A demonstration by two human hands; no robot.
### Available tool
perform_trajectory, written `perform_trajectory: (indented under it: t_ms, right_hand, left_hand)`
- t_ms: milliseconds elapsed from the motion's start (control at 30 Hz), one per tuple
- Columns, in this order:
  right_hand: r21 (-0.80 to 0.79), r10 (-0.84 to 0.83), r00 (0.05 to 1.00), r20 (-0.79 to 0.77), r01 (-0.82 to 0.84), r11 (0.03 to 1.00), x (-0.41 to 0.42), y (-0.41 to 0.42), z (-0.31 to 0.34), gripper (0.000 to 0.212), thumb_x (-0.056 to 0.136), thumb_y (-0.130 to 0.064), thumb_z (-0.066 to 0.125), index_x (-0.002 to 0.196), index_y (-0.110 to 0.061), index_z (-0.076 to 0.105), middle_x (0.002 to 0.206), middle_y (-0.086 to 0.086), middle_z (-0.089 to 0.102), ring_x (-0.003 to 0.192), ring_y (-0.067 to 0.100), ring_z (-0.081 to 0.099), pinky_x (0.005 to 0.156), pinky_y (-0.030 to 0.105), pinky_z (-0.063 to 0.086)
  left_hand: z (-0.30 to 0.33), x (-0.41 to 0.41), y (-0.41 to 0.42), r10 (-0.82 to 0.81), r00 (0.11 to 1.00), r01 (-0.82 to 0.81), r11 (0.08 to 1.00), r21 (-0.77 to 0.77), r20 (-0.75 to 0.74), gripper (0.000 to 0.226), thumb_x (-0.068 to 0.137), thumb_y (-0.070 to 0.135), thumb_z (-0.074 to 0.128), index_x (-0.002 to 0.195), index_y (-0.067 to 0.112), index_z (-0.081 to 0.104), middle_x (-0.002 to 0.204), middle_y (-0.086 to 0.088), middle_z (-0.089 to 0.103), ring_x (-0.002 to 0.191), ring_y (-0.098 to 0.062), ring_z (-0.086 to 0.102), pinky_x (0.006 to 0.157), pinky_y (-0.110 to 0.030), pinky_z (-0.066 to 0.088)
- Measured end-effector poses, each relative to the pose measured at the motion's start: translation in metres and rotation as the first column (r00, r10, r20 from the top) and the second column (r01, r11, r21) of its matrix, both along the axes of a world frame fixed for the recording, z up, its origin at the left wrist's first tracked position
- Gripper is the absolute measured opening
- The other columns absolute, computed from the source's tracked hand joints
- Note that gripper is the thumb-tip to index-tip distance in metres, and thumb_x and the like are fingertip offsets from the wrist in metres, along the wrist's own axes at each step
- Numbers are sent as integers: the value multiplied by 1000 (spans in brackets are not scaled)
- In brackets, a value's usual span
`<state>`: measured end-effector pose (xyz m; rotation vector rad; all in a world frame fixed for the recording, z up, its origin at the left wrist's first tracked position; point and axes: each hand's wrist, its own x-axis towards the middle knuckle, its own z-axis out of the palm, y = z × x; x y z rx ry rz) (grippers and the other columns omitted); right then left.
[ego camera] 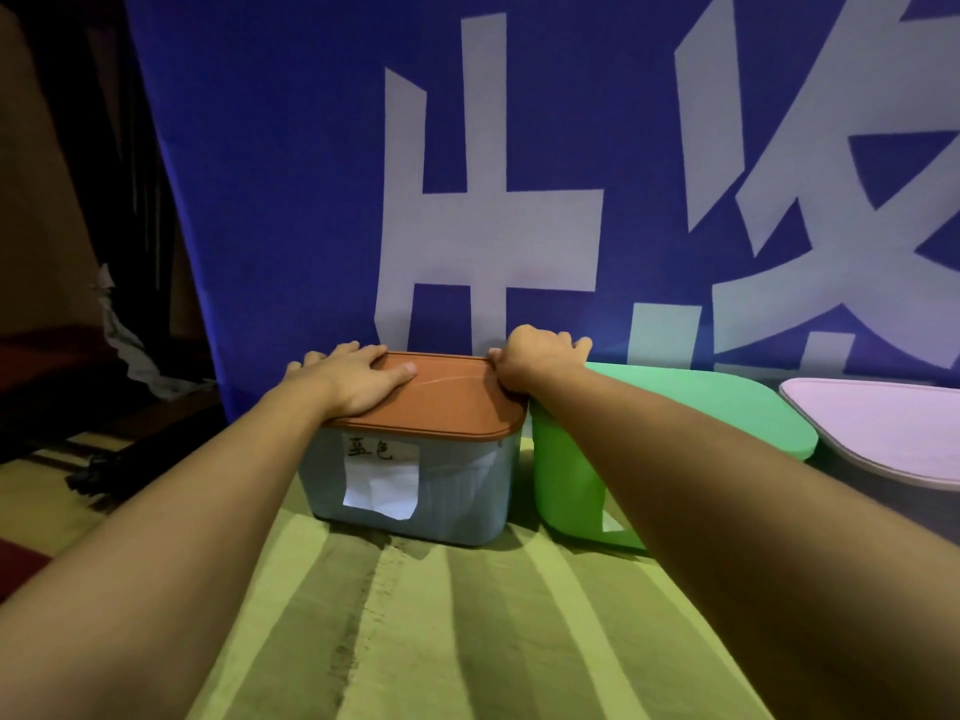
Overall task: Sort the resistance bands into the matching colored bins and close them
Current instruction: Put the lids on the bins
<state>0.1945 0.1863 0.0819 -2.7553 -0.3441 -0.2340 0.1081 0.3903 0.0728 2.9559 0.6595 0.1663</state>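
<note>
On the blue bin (447, 491), orange lid (441, 402) under flat left hand (358, 379), right hand (530, 356) gripping its edge.

A blue banner (291, 200) with large white characters hangs behind a green striped cloth (467, 641); dim, perhaps curtained, left.

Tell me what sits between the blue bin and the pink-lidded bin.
In the head view, the green bin with its green lid stands between the blue bin and the pink-lidded bin.
</note>
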Motion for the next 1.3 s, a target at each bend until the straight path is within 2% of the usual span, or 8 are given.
perform_trajectory:
  t_ms: [200,367,433,567,733,900,1200,1300]
  right_hand:
    - [188,2,996,-84,14,982,15,-9,2,44,91,-63,62,87,-20,63,110,8,69,118,33,56,114,52,20]
    - [78,26,1000,18,-27,997,17,-10,-5,44,94,-63,57,103,-22,71,107,6,70,119,31,55,107,49,25]
    - [24,34,998,44,-35,999,15,-12,-4,46,96,-64,54,108,-23,71,116,8,68,128,32,47,109,50,25]
    - [-162,93,982,167,-65,985,5,-15,-3,46,100,-61,47,106,-21,68,117,7,66,128,31,44,110,51,25]
    - [-7,257,964,61,-257,966,-22,0,5,57,100,-64,43,111,-14,69,109,8,69,95,27,64,87,40,53]
    - [-222,296,943,-150,-324,920,-50,9,-2,106,83,-92,18,153,-18,44,151,19,46,138,40,43,117,53,33]
    - [-266,303,942,-147,-333,905,-54,4,-2,110,79,-95,19,159,-21,32,159,19,34,146,43,29,121,54,25]
    - [-275,302,945,-126,-325,905,-59,2,-1,109,80,-95,19,157,-20,36,160,19,34,149,44,25,122,55,20]
  left_hand:
    - [-2,1,7,-9,998,10,1000,-12,67,87,89,86,29,160,35,29,168,-7,23,150,-42,26,118,-60,24]
    - [1,5,14,-43,999,45,997,-60,31,115,69,101,23,158,30,34,162,-7,39,144,-37,40,116,-57,35]
    - [1,8,14,-56,998,57,996,-62,15,104,79,94,26,159,28,31,164,-8,34,148,-35,36,119,-56,32]
    - [-1,8,15,-38,999,37,998,-59,-12,127,53,102,13,161,35,24,169,-7,22,154,-36,24,121,-62,24]
    - [1,11,17,-57,998,55,997,-61,-22,95,87,88,25,162,30,24,170,-8,20,155,-33,22,124,-57,21]
    - [9,-4,26,-114,993,113,993,-44,-36,80,95,78,26,160,31,29,168,-4,27,153,-30,26,123,-52,21]
    - [1,-8,32,-118,993,118,981,-152,8,67,102,69,25,159,34,29,169,1,25,154,-30,23,123,-52,17]
    - [-2,-17,33,-77,969,116,981,-155,236,72,98,74,26,147,29,52,158,-5,45,144,-31,40,117,-53,32]
